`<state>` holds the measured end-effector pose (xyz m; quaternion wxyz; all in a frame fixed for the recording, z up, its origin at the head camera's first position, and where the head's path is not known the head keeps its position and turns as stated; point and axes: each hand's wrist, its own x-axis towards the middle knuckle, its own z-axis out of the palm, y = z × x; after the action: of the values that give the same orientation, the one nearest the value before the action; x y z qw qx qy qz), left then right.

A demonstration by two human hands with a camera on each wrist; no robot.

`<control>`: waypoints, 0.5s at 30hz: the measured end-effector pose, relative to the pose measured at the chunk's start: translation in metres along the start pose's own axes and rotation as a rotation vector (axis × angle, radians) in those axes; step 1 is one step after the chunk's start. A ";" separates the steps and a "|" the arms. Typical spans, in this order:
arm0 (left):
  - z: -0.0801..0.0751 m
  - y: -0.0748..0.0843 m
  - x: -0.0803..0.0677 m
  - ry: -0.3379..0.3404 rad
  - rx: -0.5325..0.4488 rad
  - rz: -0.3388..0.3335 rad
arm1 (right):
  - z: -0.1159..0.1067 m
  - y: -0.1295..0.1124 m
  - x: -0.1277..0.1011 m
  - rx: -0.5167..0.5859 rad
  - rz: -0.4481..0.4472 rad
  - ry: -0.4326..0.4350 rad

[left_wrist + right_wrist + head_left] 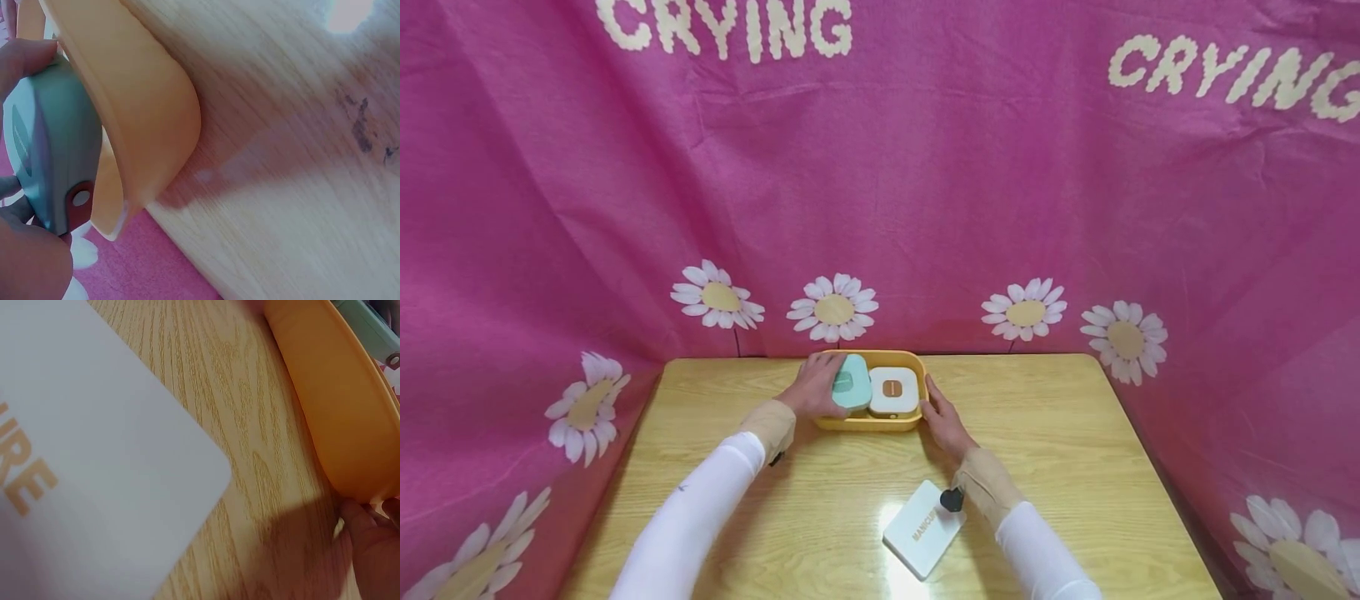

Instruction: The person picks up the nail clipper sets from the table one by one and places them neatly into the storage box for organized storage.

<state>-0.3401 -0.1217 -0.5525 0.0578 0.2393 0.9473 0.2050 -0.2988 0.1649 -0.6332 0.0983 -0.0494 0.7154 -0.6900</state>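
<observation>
My left hand [815, 387] grips a mint-green rounded square case [853, 383], thumb and fingers on opposite sides of it. The case is tilted at the left end of a yellow-orange tray [872, 425]. In the left wrist view, a brown tab with a light snap [80, 198] shows on the case's side. A white rounded square case [893, 404] with a brown square on its lid sits in the tray's right half. My right hand [946, 423] touches the tray's right end from outside, fingers fairly straight along the wall.
A flat white box [917, 533] with gold lettering lies on the wooden table [1037, 467], near my right wrist. Behind the table's far edge hangs a magenta curtain [910, 208] with daisies, which also runs along both sides.
</observation>
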 end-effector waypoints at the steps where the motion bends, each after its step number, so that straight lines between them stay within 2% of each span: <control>1: 0.000 0.000 0.001 -0.005 -0.002 0.002 | 0.000 0.000 0.000 -0.012 0.002 0.000; 8: 0.000 -0.003 0.007 -0.029 -0.011 0.035 | -0.001 -0.003 -0.001 -0.082 0.007 0.007; 15: -0.003 -0.005 0.010 -0.062 -0.025 0.013 | -0.001 -0.004 -0.003 -0.093 0.001 -0.004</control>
<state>-0.3514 -0.1221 -0.5524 0.0888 0.2507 0.9409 0.2099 -0.2963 0.1666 -0.6285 0.0976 -0.0550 0.7465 -0.6558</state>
